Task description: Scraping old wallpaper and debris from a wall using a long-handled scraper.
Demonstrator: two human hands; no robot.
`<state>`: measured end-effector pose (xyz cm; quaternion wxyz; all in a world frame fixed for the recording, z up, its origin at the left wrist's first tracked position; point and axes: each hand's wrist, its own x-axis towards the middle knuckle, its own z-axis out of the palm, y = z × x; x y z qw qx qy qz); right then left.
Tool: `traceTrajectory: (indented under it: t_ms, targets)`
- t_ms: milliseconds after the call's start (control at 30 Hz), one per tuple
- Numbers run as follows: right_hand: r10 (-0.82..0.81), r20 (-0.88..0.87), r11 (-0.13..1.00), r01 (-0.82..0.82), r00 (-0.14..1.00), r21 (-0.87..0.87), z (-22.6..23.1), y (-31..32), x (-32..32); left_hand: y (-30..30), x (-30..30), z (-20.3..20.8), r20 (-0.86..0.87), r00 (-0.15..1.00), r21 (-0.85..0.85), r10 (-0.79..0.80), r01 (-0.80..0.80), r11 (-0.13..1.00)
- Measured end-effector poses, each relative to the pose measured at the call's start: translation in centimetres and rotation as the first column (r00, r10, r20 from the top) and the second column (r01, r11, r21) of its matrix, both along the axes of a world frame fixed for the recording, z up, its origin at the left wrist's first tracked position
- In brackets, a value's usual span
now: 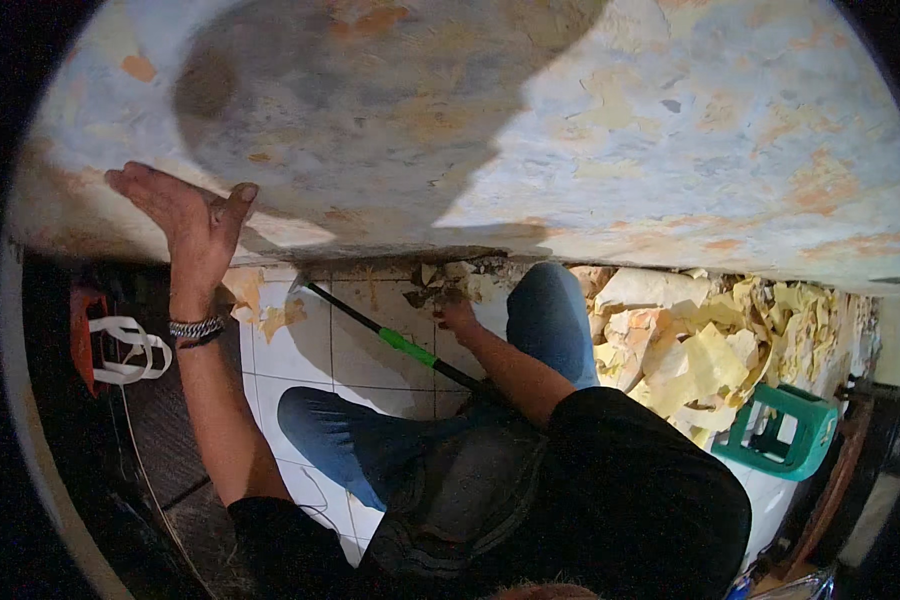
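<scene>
My left hand (192, 220) is raised and lies against the mottled wall (660, 130), its thumb spread from the fingers. Lower down, my right hand (458, 313) reaches to the foot of the wall, fingers loosely bent and apart beside dark peeled scraps (428, 287). Whether a fingertip touches a scrap is hard to make out. A long-handled scraper (405, 343), black with a green grip, slants from the wall's base back toward my body. Neither hand is on its handle. Its far end rests near a torn yellowish scrap (280, 316).
Crumpled yellow and white peelings (700, 350) are heaped along the wall to the right of my knee (550, 310). A green plastic stool (782, 432) stands beside them. At left are white straps (130, 350) by a red item and a dark mat (175, 450). White tiles (290, 355) cover the floor.
</scene>
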<state>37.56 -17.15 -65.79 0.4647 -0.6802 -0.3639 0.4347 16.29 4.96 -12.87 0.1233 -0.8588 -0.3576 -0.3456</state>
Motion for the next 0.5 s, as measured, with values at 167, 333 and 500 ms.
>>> traceTrajectory:
  t_ms: [167, 333, 500]
  targets:
    - [-0.421, -0.489, 0.863, 0.171, 0.764, -0.476, 12.1, 1.4, -5.5, -2.0, -7.4, -2.6, -0.084, 0.98, -0.059, 0.179, -0.184, 0.981]
    - [-0.277, -0.631, 0.914, -0.005, 0.724, -0.406, 7.7, 1.1, -3.8, -1.6, -4.9, -1.9, -0.055, 0.99, -0.052, 0.132, -0.135, 0.99]
    - [-0.218, -0.33, 0.878, 0.037, 0.919, -0.477, 1.2, 1.7, -5.6, -1.2, -6.1, -1.8, -0.063, 0.979, -0.096, 0.192, -0.197, 0.976]
